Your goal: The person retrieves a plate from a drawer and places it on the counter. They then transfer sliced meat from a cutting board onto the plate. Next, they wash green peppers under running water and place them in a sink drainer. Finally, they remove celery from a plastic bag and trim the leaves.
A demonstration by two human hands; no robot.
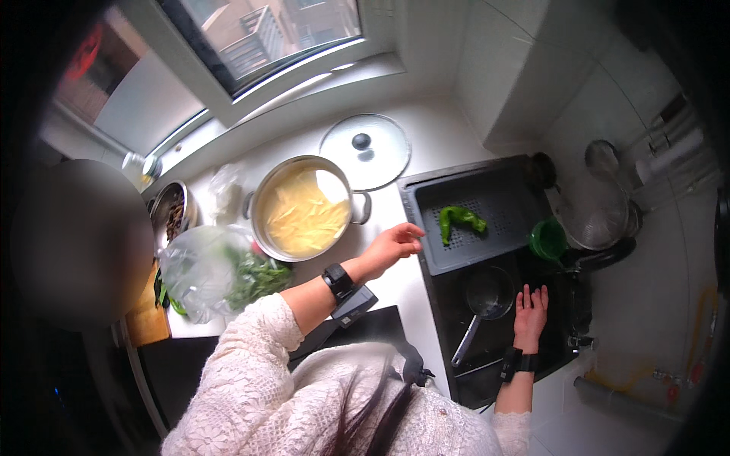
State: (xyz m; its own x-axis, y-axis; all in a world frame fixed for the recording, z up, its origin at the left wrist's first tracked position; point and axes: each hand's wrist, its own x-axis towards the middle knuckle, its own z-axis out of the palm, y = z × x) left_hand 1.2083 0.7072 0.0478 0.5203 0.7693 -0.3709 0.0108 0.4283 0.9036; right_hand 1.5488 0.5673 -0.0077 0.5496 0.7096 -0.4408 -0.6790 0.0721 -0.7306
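Note:
My left hand [395, 249] is above the white counter, between a metal pot [305, 211] of pale cut strips in liquid and a dark perforated drain tray [473, 253]. Its fingers are apart and hold nothing. A green pepper [461, 221] lies in the tray. Over the dark sink [485, 382], my right hand [530, 319] is palm up, empty, with its fingers spread. Left of it in the sink is a small long-handled pan or strainer [489, 293]. A green plastic container [548, 239] stands at the tray's right corner.
A glass lid [376, 154] lies behind the pot. A plastic bag [197, 268] with leafy greens [259, 283] is left of it, near a metal bowl [185, 194] of dark pieces and a wooden board [149, 319]. The faucet [582, 342] is at the sink's right edge. Another person, blurred, is at far left.

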